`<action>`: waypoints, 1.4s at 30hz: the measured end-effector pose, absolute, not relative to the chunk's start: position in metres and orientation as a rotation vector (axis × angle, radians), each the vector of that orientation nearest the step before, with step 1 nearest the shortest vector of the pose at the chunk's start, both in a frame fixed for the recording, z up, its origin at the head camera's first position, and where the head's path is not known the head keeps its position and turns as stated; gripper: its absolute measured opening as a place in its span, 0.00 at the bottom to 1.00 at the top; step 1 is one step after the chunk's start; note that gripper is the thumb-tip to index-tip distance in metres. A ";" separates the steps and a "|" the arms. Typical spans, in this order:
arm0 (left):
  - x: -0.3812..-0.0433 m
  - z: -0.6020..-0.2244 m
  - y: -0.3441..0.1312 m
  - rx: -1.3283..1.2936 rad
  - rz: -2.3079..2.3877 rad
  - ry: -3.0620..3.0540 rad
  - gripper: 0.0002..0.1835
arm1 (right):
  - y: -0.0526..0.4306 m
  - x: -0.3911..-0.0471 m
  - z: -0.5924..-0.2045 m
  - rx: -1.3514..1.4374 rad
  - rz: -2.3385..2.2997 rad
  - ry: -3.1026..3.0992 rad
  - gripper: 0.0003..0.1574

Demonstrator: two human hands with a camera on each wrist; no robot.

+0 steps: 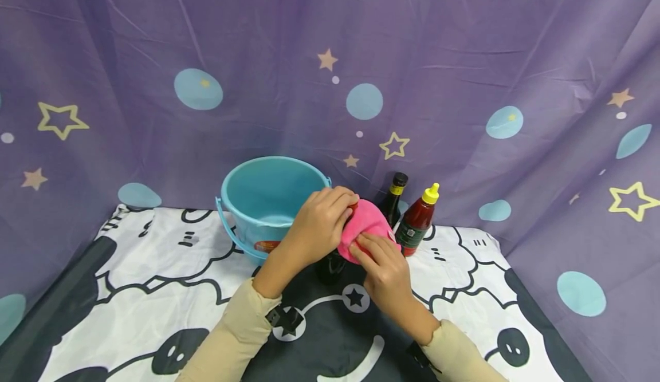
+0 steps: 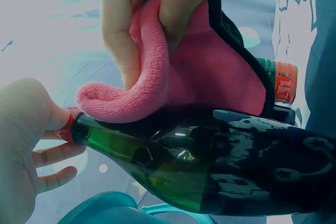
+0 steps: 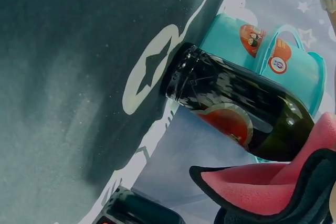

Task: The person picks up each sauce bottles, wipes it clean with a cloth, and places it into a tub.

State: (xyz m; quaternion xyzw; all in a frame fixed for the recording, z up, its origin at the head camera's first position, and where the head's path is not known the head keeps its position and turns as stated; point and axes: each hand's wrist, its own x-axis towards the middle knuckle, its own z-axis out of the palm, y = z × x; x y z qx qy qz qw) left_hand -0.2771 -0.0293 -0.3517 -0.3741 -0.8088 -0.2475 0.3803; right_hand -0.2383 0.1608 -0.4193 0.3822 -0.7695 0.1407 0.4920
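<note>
My left hand (image 1: 322,224) grips the red cap (image 2: 67,125) of a dark green glass bottle (image 2: 178,161), thumb on one side and fingers on the other. A pink plush cloth (image 1: 370,219) with black edging is bunched in my right hand (image 1: 387,267), pinched between thumb and fingers. In the left wrist view the folded cloth lies against the bottle's neck and shoulder. The bottle stands upright on the table cover, its base beside a printed star in the right wrist view; a red label shows on its side. In the head view the hands and cloth hide most of it.
A light-blue bucket (image 1: 247,221) with a handle stands left of the bottle. Behind the cloth, to the right, are a dark bottle (image 1: 394,196) with a black cap and a red sauce bottle (image 1: 416,221) with a yellow tip. A purple curtain (image 1: 278,55) hangs behind.
</note>
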 end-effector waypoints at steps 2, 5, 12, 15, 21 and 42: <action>-0.277 -0.352 -0.029 -0.954 -0.629 -2.064 0.11 | 0.161 -0.238 -0.420 0.928 0.338 -1.875 0.29; -0.278 -0.352 -0.030 -0.951 -0.625 -2.060 0.11 | 0.162 -0.238 -0.421 0.926 0.332 -1.892 0.28; -0.278 -0.354 -0.029 -0.954 -0.623 -2.059 0.11 | 0.166 -0.237 -0.424 0.951 0.316 -1.879 0.25; -0.279 -0.354 -0.029 -0.957 -0.621 -2.053 0.11 | 0.166 -0.237 -0.426 0.959 0.316 -1.864 0.25; -0.279 -0.353 -0.030 -0.959 -0.620 -2.046 0.10 | 0.168 -0.238 -0.429 0.961 0.321 -1.884 0.25; -0.278 -0.353 -0.030 -0.973 -0.634 -2.059 0.11 | 0.177 -0.231 -0.439 0.965 0.276 -2.008 0.24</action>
